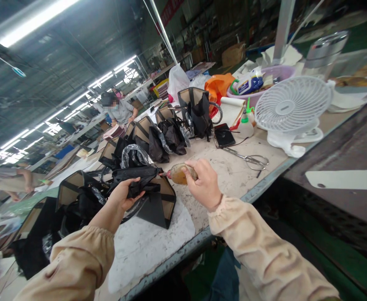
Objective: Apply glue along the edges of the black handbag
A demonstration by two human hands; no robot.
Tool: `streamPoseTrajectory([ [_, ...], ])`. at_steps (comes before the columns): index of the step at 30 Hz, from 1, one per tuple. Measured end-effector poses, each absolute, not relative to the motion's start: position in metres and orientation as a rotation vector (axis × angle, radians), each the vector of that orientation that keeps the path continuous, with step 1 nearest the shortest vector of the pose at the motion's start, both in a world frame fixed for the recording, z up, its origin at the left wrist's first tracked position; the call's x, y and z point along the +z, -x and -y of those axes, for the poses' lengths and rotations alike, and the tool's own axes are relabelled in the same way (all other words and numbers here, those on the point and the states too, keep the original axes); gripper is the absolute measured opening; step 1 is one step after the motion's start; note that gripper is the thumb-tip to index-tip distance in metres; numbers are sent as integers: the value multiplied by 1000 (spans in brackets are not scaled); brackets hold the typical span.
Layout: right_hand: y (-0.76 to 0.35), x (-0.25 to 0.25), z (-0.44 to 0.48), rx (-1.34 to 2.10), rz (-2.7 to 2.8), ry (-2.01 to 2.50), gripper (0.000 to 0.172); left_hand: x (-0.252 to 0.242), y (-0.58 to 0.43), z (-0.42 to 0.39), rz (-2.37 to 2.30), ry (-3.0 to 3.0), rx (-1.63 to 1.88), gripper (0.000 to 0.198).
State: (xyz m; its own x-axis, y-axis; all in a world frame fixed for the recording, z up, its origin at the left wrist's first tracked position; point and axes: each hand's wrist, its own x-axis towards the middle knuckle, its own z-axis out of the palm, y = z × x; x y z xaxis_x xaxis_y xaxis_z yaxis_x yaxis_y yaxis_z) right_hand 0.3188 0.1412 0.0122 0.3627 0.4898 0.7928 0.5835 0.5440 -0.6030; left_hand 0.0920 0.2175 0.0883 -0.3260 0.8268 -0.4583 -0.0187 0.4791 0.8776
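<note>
"Being pinched near the middle of the view is a folded black fabric strip (pixel 137 175). By what?"

"By the left hand (pixel 127 195): the strip is being grasped between thumb and fingers, above a boxy black bag with tan lining (pixel 162 205). Whether the two are being joined cannot be told. At three o'clock from the strip, a squat translucent amber bottle with a pink nozzle (pixel 180 173) is being clasped in the curled fingers of the right hand (pixel 204 184)."

"What is being risked?"

"A smear, in judgement. The nozzle is being aimed towards nine o'clock, at the strip's end; contact cannot be told. By too hard a squeeze, or a slipping strip, the fabric could be stained, or the plastic-wrapped handle (pixel 136 152) at twelve o'clock."

"And room?"

"Movement is being hemmed in by a row of black bags (pixel 158 146) at twelve. At five from the lined bag, the surface is being bounded by a blue-grey table edge (pixel 255 191). Scuffed beige tabletop (pixel 227 175) is being offered at three from the right hand, with silver metal scissors (pixel 238 154) being met at two."
</note>
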Motion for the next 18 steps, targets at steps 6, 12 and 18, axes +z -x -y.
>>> streamPoseTrajectory([
  [6, -319, 12, -140, -67, 1276, 1086, 11, 89, -91, -217, -1677, -705, 1014, 11],
  [12, -319, 14, -138, -41, 1285, 1094, 11, 89, -92, -217, -1686, -694, 1026, 14],
  [18, -320, 12, -142, -50, 1272, 1071, 10, 89, -91, -217, -1689, -694, 1010, 12],
])
